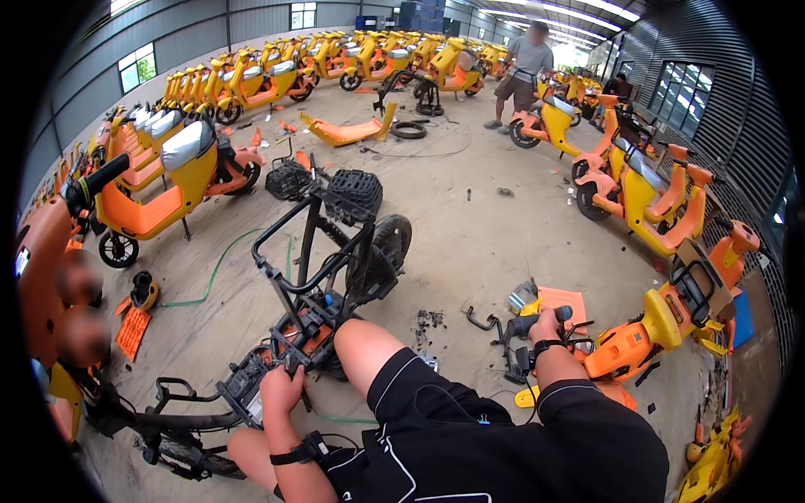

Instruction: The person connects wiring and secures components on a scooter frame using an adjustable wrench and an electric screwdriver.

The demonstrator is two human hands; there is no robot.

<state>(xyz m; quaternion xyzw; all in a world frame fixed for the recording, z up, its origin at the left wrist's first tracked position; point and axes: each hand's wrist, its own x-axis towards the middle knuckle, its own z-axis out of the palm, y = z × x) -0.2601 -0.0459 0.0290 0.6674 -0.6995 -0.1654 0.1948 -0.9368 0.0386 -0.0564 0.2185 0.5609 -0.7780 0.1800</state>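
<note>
A stripped black scooter frame (pixel 323 277) with its wheel (pixel 390 247) stands before me, leaning left. My left hand (pixel 281 390) is closed at the frame's battery-bay area, fingers curled around a small dark part I cannot make out. Beside it sits a black, boxy component (pixel 245 390) with a pale label. Off to the right, my right hand (pixel 549 323) grips a dark cordless power drill (pixel 524 325), held low over loose parts. Its fingers are partly hidden by the hand itself. Black straps circle both wrists.
Orange panels (pixel 563 306) and a yellow-orange scooter body (pixel 633 348) lie at right. Rows of yellow scooters (pixel 369 59) fill the back. A person (pixel 528 63) stands at the far right. A green hose (pixel 214 285) and a loose tyre (pixel 408 130) lie on the floor.
</note>
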